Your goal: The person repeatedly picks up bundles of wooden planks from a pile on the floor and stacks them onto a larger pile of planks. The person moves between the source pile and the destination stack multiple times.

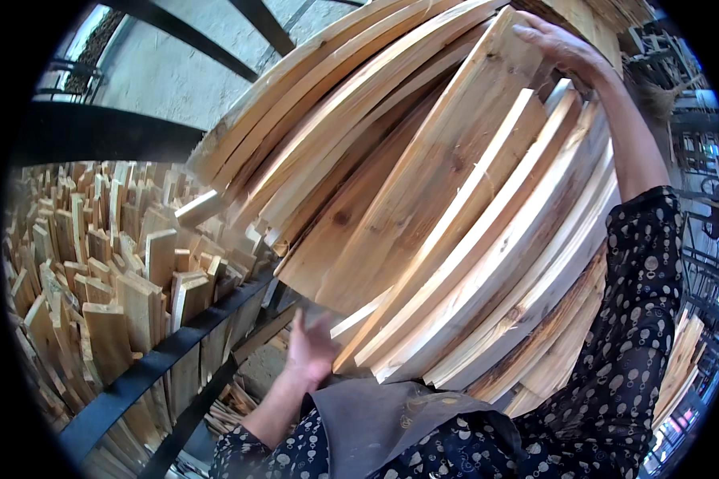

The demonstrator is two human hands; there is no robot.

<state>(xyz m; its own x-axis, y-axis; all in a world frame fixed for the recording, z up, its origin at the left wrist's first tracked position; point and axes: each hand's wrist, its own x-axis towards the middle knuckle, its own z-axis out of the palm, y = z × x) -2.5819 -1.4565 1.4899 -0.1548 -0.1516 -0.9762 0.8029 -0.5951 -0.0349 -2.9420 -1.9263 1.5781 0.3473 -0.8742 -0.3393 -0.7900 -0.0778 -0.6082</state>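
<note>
A wide wooden board (447, 160) with a few knots leans on edge in a row of stacked planks. My right hand (563, 48) is at its far upper end, fingers curled over the edge. My left hand (310, 347), slightly blurred, is beside the near lower end of the planks with its fingers apart and nothing in them. Right of the board, several pale planks (495, 263) lean side by side on edge. On its left, more long planks (335, 104) form a stack.
To the left, many short upright wood pieces (128, 311) stand packed behind a dark metal rail (160, 363). Dark metal bars (112, 132) cross the upper left over a grey floor (160, 72). Metal racks (699, 160) line the far right. A grey apron (399, 423) covers my front.
</note>
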